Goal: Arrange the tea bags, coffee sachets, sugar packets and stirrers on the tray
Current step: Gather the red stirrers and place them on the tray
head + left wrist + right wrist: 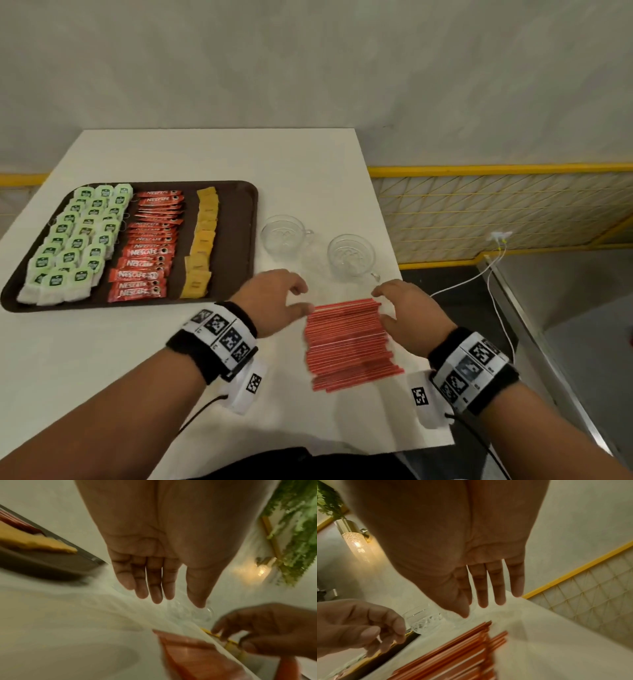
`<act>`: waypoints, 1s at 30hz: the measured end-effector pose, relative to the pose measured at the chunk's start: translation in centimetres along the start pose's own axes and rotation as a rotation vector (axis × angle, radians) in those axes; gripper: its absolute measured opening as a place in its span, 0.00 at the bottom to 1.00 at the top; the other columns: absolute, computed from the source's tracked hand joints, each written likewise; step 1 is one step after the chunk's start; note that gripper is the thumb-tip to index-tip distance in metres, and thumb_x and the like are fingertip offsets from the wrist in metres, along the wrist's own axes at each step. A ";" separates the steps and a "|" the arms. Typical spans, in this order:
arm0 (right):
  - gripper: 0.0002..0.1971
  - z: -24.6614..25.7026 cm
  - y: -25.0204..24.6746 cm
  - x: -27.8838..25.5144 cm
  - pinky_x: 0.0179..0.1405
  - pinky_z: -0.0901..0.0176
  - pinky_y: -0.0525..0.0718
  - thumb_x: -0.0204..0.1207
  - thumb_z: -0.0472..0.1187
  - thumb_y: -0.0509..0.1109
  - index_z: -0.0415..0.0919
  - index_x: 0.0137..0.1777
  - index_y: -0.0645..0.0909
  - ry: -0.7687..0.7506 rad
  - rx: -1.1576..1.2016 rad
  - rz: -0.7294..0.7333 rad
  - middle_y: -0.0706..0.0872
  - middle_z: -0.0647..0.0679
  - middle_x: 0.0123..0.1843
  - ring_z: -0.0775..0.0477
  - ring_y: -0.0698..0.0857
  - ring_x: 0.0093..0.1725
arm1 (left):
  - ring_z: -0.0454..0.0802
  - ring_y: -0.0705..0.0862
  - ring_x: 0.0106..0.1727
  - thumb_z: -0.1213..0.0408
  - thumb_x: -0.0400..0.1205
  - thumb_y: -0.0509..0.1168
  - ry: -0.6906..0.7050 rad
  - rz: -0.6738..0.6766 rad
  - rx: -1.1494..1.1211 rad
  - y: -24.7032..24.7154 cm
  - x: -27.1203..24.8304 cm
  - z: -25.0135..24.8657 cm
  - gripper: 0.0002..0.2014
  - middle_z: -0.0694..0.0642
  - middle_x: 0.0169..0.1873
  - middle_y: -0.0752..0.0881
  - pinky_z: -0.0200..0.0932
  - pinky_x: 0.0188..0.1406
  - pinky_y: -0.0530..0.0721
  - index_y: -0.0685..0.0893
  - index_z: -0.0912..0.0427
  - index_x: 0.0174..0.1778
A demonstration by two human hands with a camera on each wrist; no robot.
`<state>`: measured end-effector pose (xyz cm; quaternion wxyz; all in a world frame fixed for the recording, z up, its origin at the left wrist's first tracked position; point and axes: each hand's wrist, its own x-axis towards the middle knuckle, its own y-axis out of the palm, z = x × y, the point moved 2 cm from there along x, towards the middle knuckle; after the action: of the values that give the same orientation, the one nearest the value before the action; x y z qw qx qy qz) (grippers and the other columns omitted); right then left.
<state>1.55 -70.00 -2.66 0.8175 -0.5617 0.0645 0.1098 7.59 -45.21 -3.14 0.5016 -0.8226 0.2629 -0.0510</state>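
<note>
1. From the head camera I see the brown tray (239,212) on the white counter (102,359). It carries green tea bags (73,246) at its left, red Nescafe coffee sachets (149,250) in the middle and a column of yellow sugar packets (202,246) right of those; the strip along its right edge is bare.
2. Same view: the pile of red stirrers (347,346) lies flat on the counter, off the tray and nearer me than its right end. Two clear glass cups (351,255) stand beyond the stirrers, right of the tray.
3. My left hand (274,301) sits at the left end of the stirrers with loosely bent fingers. My right hand (407,315) sits at their right end the same way. Whether either touches the pile I cannot tell.
4. The left wrist camera is blurred. My left hand (154,561) has its fingers nearly straight, holding nothing, above the counter. The tray corner with a yellow sugar packet (39,542) lies to its left, and the stirrers (193,655) are a red smear below.
5. The right wrist camera shows my right hand (471,561) released, fingers straight and slightly spread, grasping nothing, above the far ends of the stirrers (462,655). The left hand (359,628), fingers curled, hangs left of the pile; a glass cup (423,620) stands beyond.
</note>
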 end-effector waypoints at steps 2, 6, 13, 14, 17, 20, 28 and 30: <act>0.23 -1.3 -0.3 0.5 0.71 0.57 0.74 0.79 0.38 0.69 0.46 0.74 0.75 0.027 -0.073 0.083 0.78 0.48 0.72 0.47 0.76 0.71 | 0.46 0.78 0.62 0.39 0.77 0.67 0.032 0.097 0.082 2.4 1.2 -2.0 0.27 0.48 0.64 0.80 0.45 0.64 0.77 0.79 0.49 0.69; 0.26 -2.6 -0.2 1.1 0.64 0.58 0.79 0.75 0.32 0.69 0.48 0.73 0.73 0.035 -0.078 0.221 0.79 0.49 0.64 0.48 0.80 0.63 | 0.53 0.73 0.67 0.32 0.74 0.65 0.011 0.160 0.190 4.9 2.2 -4.4 0.38 0.53 0.68 0.75 0.54 0.68 0.76 0.73 0.52 0.75; 0.08 -2.2 0.6 1.4 0.43 0.57 0.84 0.80 0.37 0.65 0.45 0.57 0.80 -0.105 0.023 0.197 0.88 0.48 0.45 0.48 0.85 0.44 | 0.48 0.77 0.58 0.41 0.71 0.74 -0.032 0.180 0.203 5.6 2.0 -5.1 0.28 0.48 0.56 0.79 0.46 0.58 0.78 0.79 0.47 0.65; 0.08 -2.1 0.7 1.4 0.43 0.57 0.84 0.80 0.37 0.66 0.46 0.56 0.79 -0.126 0.042 0.187 0.88 0.49 0.45 0.49 0.85 0.43 | 0.48 0.78 0.57 0.43 0.72 0.74 -0.034 0.181 0.197 5.5 1.9 -5.0 0.26 0.48 0.55 0.79 0.46 0.58 0.79 0.80 0.47 0.63; 0.10 -1.7 0.7 1.5 0.49 0.54 0.83 0.78 0.42 0.72 0.45 0.57 0.77 -0.166 0.106 0.141 0.82 0.50 0.51 0.50 0.82 0.46 | 0.47 0.81 0.53 0.47 0.74 0.74 -0.037 0.185 0.189 5.1 1.8 -4.8 0.19 0.48 0.51 0.81 0.48 0.56 0.81 0.83 0.48 0.58; 0.25 -1.8 1.0 1.8 0.55 0.56 0.80 0.73 0.51 0.77 0.47 0.67 0.75 -0.189 0.069 0.191 0.74 0.51 0.61 0.49 0.81 0.53 | 0.46 0.81 0.51 0.44 0.73 0.73 -0.032 0.200 0.193 5.0 1.7 -5.2 0.20 0.46 0.51 0.80 0.47 0.55 0.81 0.83 0.47 0.58; 0.14 -1.4 1.9 2.2 0.52 0.51 0.80 0.77 0.49 0.71 0.45 0.59 0.84 -0.304 -0.095 0.229 0.81 0.47 0.55 0.44 0.82 0.54 | 0.50 0.81 0.54 0.51 0.79 0.67 -0.010 0.206 0.280 6.0 2.2 -7.0 0.14 0.51 0.54 0.82 0.44 0.53 0.77 0.82 0.50 0.59; 0.12 -1.5 2.2 2.2 0.50 0.51 0.78 0.78 0.48 0.70 0.43 0.56 0.83 -0.304 -0.110 0.216 0.81 0.45 0.53 0.42 0.82 0.53 | 0.51 0.82 0.54 0.50 0.79 0.67 0.000 0.214 0.288 6.2 2.2 -7.3 0.16 0.52 0.54 0.82 0.46 0.54 0.78 0.82 0.51 0.59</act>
<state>3.18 -70.35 -5.72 0.7693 -0.5723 -0.0060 0.2840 4.54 -54.38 -5.24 0.6169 -0.7094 0.3391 -0.0345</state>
